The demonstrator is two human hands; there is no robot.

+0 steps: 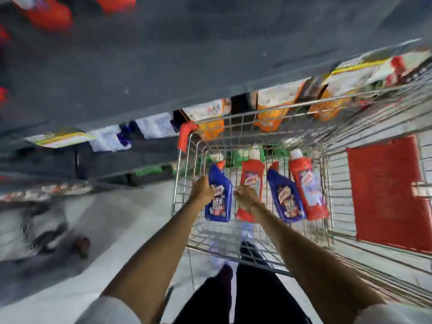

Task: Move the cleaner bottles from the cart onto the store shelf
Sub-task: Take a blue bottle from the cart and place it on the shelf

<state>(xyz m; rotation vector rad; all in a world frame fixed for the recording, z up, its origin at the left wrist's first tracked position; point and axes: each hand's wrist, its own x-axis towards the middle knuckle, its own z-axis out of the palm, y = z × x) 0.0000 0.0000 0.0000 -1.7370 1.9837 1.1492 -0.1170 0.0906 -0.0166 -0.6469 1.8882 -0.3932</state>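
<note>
Several cleaner bottles lie in the wire cart (184,230). My left hand (203,188) grips a blue bottle (219,202) at the cart's left side. My right hand (245,195) is closed on a red bottle (251,177) beside it. Further right lie a second blue bottle (285,198) and a second red bottle (308,190) with a white cap, side by side and untouched. The dark store shelf (163,73) runs across the top of the view, above the cart. The frame is blurred by motion.
Orange and white packets (271,113) hang along the shelf edge behind the cart. A red flap (388,190) covers the cart's right end. Pale floor (105,218) lies left of the cart, with a blurred dark object (44,230) on it. My legs (245,288) stand below the cart.
</note>
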